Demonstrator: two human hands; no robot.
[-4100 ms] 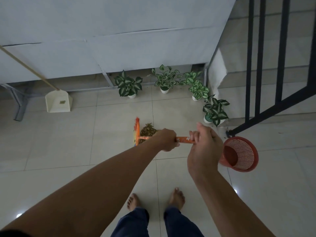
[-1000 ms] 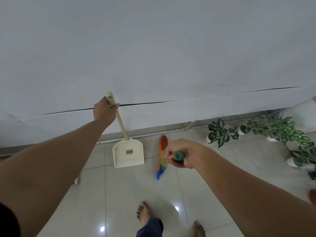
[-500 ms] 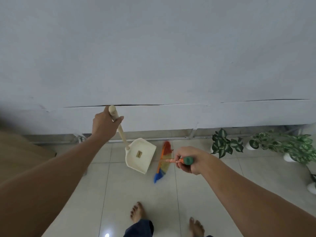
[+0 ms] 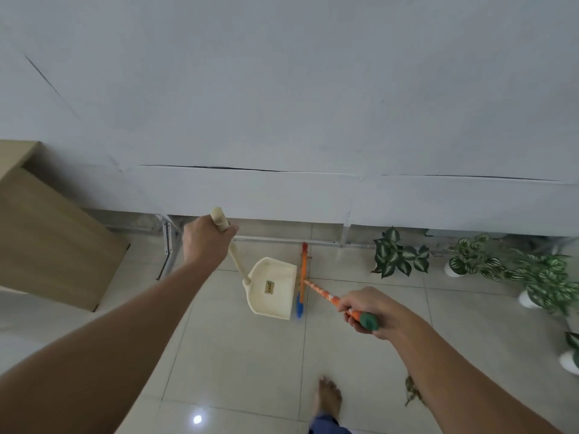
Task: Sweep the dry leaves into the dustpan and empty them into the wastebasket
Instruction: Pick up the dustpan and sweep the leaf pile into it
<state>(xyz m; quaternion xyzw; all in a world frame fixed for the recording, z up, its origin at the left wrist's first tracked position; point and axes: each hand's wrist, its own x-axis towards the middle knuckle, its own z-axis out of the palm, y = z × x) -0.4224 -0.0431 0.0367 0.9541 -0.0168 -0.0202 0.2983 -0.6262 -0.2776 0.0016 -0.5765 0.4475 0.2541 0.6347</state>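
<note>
My left hand [image 4: 205, 244] grips the top of the wooden handle of a cream dustpan [image 4: 272, 287], which hangs lifted and tilted above the tiled floor. My right hand [image 4: 372, 310] holds the orange handle of a small broom [image 4: 301, 278] near its green end cap; the broom's multicoloured head stands just right of the dustpan's mouth. A few dry leaves [image 4: 413, 393] show on the floor at lower right, partly hidden behind my right forearm. The wastebasket is out of view.
A white panel wall [image 4: 282, 120] on metal legs fills the far side. A wooden cabinet [image 4: 40, 227] stands at the left. Potted plants [image 4: 398, 255] line the wall base to the right. My bare foot [image 4: 329, 399] is on the tiles below.
The dustpan has come off the floor by the wall and swung right beside the broom head. The view has shifted, bringing the cabinet and the leaves into sight.
</note>
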